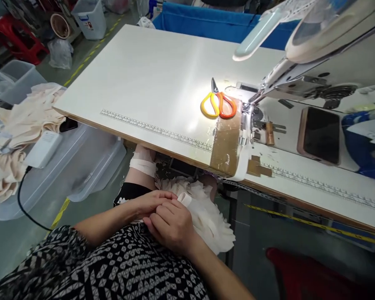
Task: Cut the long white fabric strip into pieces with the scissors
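Over my lap, my left hand [154, 203] and my right hand [172, 223] meet with their fingers closed together. A looped white fabric strip [185, 199] sticks out at the fingertips of both hands; whatever else lies between the fingers is hidden. Right beside my right hand, a bunch of off-white, ruffled fabric pieces [208, 216] rests on my lap and spreads below the table edge. On the tabletop, scissors [218, 104] with one yellow and one orange handle lie just left of the sewing machine's presser foot [246, 107].
The white table [150, 79] carries a printed ruler [156, 130] along its front edge. A phone [320, 134] lies right of the needle area. A long white strip [244, 162] hangs over the edge. At left, a plastic bin [90, 156] holds cream fabric and a white power bank [43, 149].
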Demonstrator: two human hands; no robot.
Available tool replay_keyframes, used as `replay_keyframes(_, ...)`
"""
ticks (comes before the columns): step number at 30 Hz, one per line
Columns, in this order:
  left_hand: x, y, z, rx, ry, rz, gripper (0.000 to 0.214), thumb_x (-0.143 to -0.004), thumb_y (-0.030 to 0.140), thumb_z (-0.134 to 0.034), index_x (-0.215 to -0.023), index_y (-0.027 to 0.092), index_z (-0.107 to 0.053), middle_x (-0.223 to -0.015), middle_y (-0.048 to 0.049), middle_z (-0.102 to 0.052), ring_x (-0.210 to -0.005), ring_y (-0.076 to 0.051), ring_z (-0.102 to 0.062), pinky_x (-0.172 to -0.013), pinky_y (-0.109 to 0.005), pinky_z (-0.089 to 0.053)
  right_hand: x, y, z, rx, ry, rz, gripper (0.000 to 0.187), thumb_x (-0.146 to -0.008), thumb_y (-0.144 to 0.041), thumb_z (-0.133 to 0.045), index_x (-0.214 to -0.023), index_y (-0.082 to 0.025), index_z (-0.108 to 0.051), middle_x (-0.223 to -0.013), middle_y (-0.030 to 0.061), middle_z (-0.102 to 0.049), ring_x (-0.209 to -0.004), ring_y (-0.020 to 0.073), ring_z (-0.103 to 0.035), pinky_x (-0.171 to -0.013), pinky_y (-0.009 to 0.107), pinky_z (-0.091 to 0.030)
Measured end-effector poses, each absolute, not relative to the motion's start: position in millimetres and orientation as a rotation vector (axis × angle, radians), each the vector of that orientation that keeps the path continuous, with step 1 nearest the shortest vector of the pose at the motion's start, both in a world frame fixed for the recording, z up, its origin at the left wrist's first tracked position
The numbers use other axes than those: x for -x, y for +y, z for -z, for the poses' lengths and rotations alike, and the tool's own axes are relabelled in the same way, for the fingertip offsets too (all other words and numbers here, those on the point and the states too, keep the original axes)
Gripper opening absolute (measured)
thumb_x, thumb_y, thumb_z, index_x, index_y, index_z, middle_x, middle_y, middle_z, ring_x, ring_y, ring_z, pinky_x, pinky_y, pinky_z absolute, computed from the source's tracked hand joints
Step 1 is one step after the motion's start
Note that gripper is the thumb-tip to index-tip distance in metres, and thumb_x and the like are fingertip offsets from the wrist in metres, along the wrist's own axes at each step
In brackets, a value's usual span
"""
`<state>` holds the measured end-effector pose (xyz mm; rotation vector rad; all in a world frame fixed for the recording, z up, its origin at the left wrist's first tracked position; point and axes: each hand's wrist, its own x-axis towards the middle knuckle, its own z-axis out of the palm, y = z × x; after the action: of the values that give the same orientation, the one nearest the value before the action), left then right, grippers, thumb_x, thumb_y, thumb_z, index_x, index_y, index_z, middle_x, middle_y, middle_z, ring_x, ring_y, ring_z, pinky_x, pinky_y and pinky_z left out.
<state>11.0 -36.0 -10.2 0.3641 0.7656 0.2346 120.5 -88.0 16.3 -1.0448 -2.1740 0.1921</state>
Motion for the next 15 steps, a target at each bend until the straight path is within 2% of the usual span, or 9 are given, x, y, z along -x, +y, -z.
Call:
replay_keyframes(3, -11.9, -40.5, 7.9, -0.327, 0.773, -0.211, 0.03, -0.053, 0.029, -0.084, -0.065, 0.016, -0.06, -0.061, 0.003, -0.052, -0.057, -0.008, -0.047, -0.051, -0.019, -0.038, -117.4, -92.5, -14.8, 0.998, -2.117, -0.177, 0.036, -0.09, -0.021, -0.046, -0.054, -0.02, -0.05, -0.053, -0.0022, -0.048, -0.055, 0.0127, -0.042, -0.056, 0.03, -0.034)
replay_keyframes(5, -11.8, -41.4, 6.1, -0.341, 0.773, -0.247, 0.027, -0.057, 0.028, -0.082, -0.063, 0.017, -0.058, -0.059, 0.0031, -0.05, -0.055, -0.008, -0.044, -0.049, -0.019, -0.036, -116.7, -94.4, -14.8, 0.969, -2.08, -0.191, 0.035, -0.089, -0.021, -0.048, -0.054, -0.021, -0.049, -0.051, -0.0035, -0.047, -0.054, 0.0123, -0.042, -0.058, 0.03, -0.039)
replay_keyframes(7, -10.2, -41.1, 4.4, -0.379, 0.779, -0.322, 0.022, -0.064, 0.027, -0.078, -0.066, 0.016, -0.059, -0.061, 0.0025, -0.051, -0.056, -0.008, -0.045, -0.052, -0.02, -0.037, -118.9, -94.4, -14.6, 0.99, -2.017, -0.211, 0.024, -0.087, -0.019, -0.051, -0.063, -0.022, -0.053, -0.06, -0.0029, -0.055, -0.064, 0.0137, -0.051, -0.072, 0.033, -0.046)
replay_keyframes(9, -6.9, -40.5, 3.2, -0.46, 0.776, -0.407, 0.02, -0.069, 0.03, -0.075, -0.072, 0.016, -0.06, -0.067, 0.0011, -0.055, -0.061, -0.009, -0.048, -0.058, -0.02, -0.039, -123.6, -92.6, -12.6, 1.108, -1.882, -0.206, 0.007, -0.084, -0.017, -0.055, -0.085, -0.023, -0.06, -0.084, 0.0015, -0.064, -0.089, 0.0198, -0.057, -0.092, 0.043, -0.044)
replay_keyframes(11, -2.3, -39.2, 3.1, -0.582, 0.758, -0.466, 0.023, -0.073, 0.034, -0.071, -0.074, 0.015, -0.058, -0.071, 0.0005, -0.057, -0.064, -0.009, -0.05, -0.062, -0.02, -0.04, -129.4, -89.6, -7.8, 1.278, -1.701, -0.288, 0.031, -0.083, -0.018, -0.058, -0.114, -0.021, -0.054, -0.116, 0.009, -0.059, -0.113, 0.0271, -0.051, -0.101, 0.051, -0.038)
replay_keyframes(12, 0.5, -38.1, 3.2, -0.653, 0.752, -0.492, 0.025, -0.076, 0.036, -0.069, -0.074, 0.015, -0.056, -0.072, 0.0003, -0.057, -0.065, -0.009, -0.05, -0.063, -0.02, -0.04, -132.2, -88.0, -4.5, 1.346, -1.616, -0.405, 0.042, -0.085, -0.021, -0.058, -0.125, -0.02, -0.047, -0.125, 0.0117, -0.054, -0.119, 0.0279, -0.048, -0.1, 0.05, -0.039)
replay_keyframes(13, 3.8, -36.2, 3.1, -0.724, 0.752, -0.515, 0.028, -0.078, 0.039, -0.067, -0.074, 0.014, -0.054, -0.073, 0.0002, -0.056, -0.064, -0.008, -0.05, -0.063, -0.02, -0.04, -135.0, -86.6, -0.9, 1.381, -1.555, -0.561, 0.048, -0.086, -0.024, -0.057, -0.131, -0.02, -0.041, -0.129, 0.013, -0.052, -0.119, 0.027, -0.049, -0.098, 0.047, -0.043)
replay_keyframes(15, 13.0, -29.6, 0.5, -0.84, 0.762, -0.525, 0.031, -0.082, 0.044, -0.061, -0.076, 0.015, -0.05, -0.07, 0.0005, -0.057, -0.061, -0.009, -0.051, -0.061, -0.021, -0.04, -140.5, -84.0, 6.2, 1.369, -1.534, -0.889, 0.045, -0.09, -0.029, -0.053, -0.132, -0.02, -0.04, -0.124, 0.0113, -0.056, -0.109, 0.0225, -0.057, -0.089, 0.037, -0.05)
